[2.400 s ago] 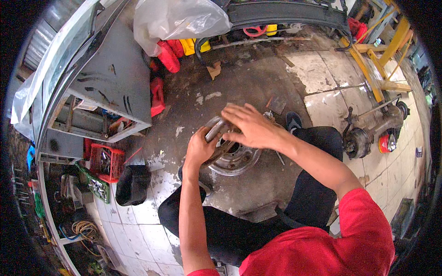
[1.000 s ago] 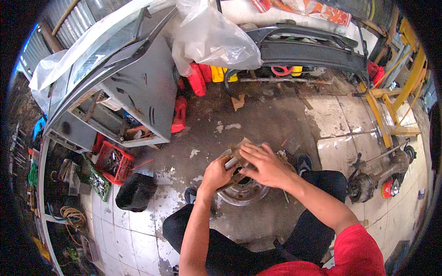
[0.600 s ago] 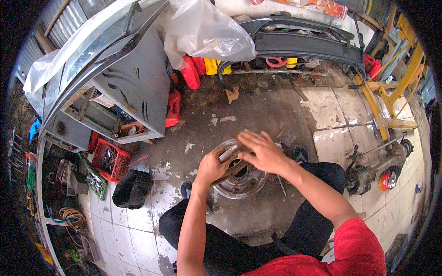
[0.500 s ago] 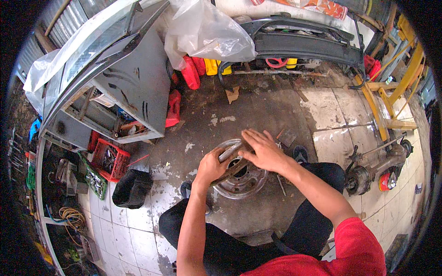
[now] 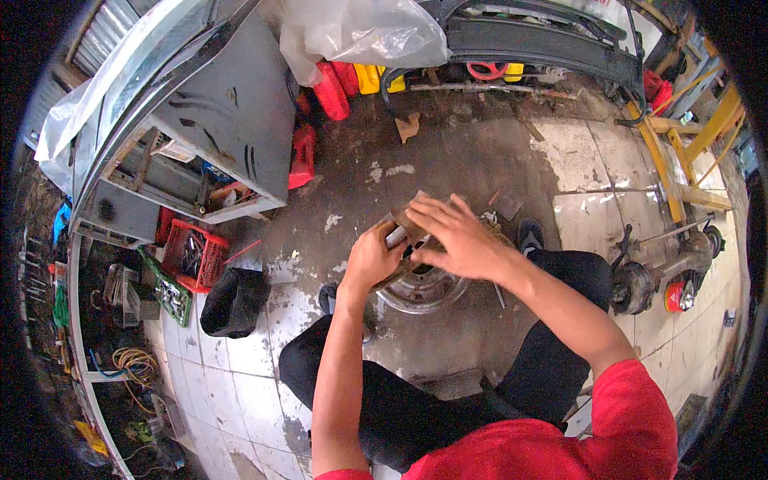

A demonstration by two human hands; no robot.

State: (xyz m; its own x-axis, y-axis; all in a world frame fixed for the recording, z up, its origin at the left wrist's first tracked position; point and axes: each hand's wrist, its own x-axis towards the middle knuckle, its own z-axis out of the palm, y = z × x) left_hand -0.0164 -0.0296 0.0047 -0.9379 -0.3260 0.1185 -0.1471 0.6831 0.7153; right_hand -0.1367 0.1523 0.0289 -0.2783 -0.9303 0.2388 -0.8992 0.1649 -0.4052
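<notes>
My left hand (image 5: pixel 374 258) is closed around a curved, dark brown metal piece with a pale edge, which looks like a brake shoe (image 5: pixel 396 234). Its arc is held tilted above a round steel wheel rim (image 5: pixel 424 298) lying on the floor between my feet. Over the far end of the piece, my right hand (image 5: pixel 466 242) lies palm down with its fingers stretched and apart. Whether anything is under that palm cannot be seen. Both hands hide much of the piece and the rim's far side.
Left of me are a black bucket-like container (image 5: pixel 234 304), a green tool case (image 5: pixel 164 292) and a red crate (image 5: pixel 194 254). An axle assembly (image 5: pixel 662 272) and a red can (image 5: pixel 678 297) are at the right. Beyond stand a grey cabinet (image 5: pixel 232 120) and a yellow frame (image 5: pixel 660 160).
The fingers of my right hand have spread wider over the piece. My left hand keeps its hold. The whole scene sits higher in the picture as the view has shifted.
</notes>
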